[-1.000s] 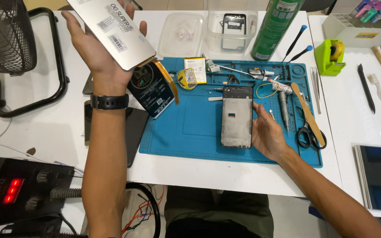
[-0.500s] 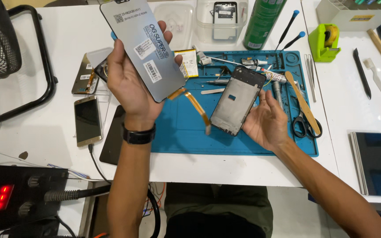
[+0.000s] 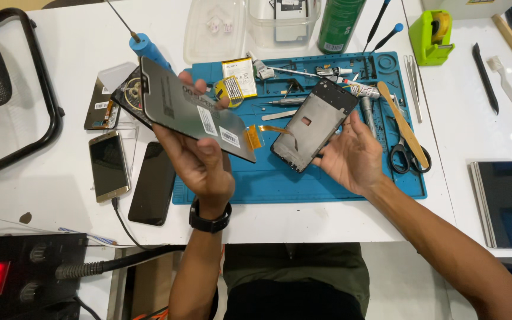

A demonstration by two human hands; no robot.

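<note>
While the left hand (image 3: 200,163) grips a grey phone screen (image 3: 194,108) from beneath, fingers wrapped around its far edge, an orange ribbon cable (image 3: 252,137) hangs off the end nearest the right hand (image 3: 351,155). That right hand cradles a black phone frame (image 3: 314,124) on its fingertips, tilted, palm up and loosely curled. Under both hands lies a blue work mat (image 3: 333,186). Scissors (image 3: 409,157) rest just right of the right hand; two phones (image 3: 109,166) lie left of the left wrist.

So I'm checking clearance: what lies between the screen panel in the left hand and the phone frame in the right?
In the head view, only the screen panel's orange flex ribbon crosses toward the phone frame, over bare blue mat.
</note>
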